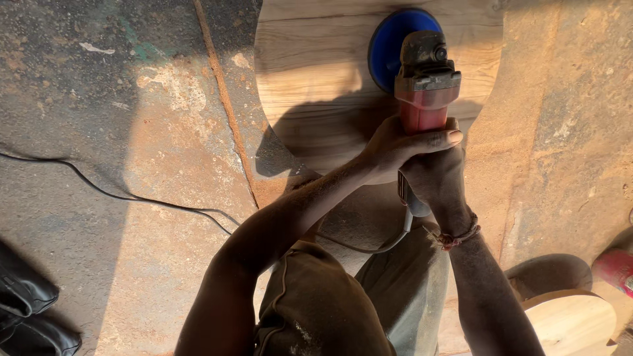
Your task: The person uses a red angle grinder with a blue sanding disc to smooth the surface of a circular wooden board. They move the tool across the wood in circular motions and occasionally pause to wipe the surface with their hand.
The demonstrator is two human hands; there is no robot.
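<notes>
A red angle grinder (425, 92) with a blue round sanding disc (389, 46) rests on a round wooden panel (316, 72) lying on the floor. My left hand (399, 148) wraps the grinder's red body from the left, thumb across its top. Just below it, my right hand (435, 181) grips the dark rear handle; a red cord bracelet sits on that wrist. The grinder's grey cable (382, 247) loops down from the handle toward my knees.
A black power cord (119, 194) runs across the dusty concrete floor at left. Dark bags or shoes (26, 310) lie at the bottom left. Another round wooden piece (570, 320) lies at the bottom right, beside a red object (616, 267).
</notes>
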